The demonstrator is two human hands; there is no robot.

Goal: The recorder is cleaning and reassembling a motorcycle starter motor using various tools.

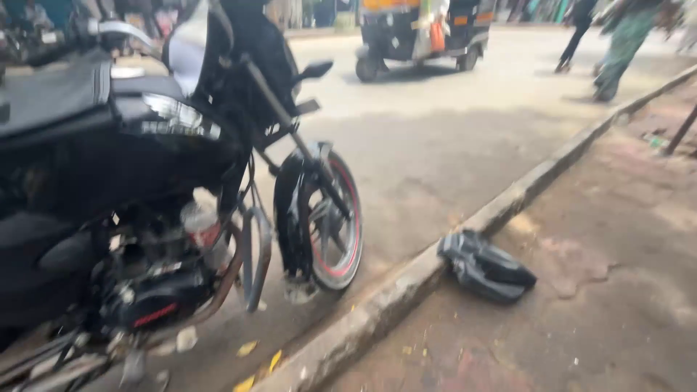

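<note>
A black motorcycle with a glossy fuel tank (145, 145) fills the view from nine to seven o'clock, parked on the grey concrete road (435, 138). Its front wheel with a red-striped rim (335, 221) stands near centre, close to the long concrete kerb (406, 279) running from six toward two o'clock. A crumpled black plastic piece (485, 267) lies at four o'clock, touching the kerb. Yellow leaf scraps (254, 359) lie at six o'clock. Neither hand is in view, so their grip cannot be told.
</note>
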